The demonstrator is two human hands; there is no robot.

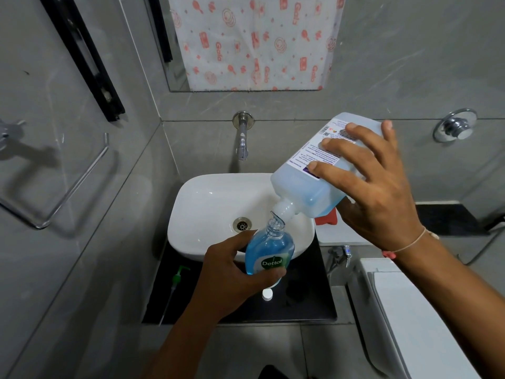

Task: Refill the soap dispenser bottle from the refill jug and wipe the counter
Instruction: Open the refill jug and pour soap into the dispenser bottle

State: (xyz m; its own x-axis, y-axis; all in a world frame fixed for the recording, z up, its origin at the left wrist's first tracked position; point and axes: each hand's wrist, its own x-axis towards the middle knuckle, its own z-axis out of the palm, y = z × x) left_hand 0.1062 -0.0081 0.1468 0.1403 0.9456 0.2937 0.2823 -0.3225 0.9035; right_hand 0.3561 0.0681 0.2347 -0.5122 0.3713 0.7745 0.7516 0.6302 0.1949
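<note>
My left hand grips the clear Dettol soap dispenser bottle, nearly full of blue soap, tilted over the front rim of the white basin. My right hand holds the translucent refill jug tipped down to the left, its white neck at the bottle's open mouth. Blue liquid pools in the jug's lower corner. The green pump head with its long tube lies on the black counter at the left. A white cap rests on the counter below the bottle.
A chrome wall tap hangs over the basin. A red-orange item lies behind the jug on a white ledge. A dark cloth-like lump sits on the counter. A white toilet stands at the right, a glass towel bar at the left.
</note>
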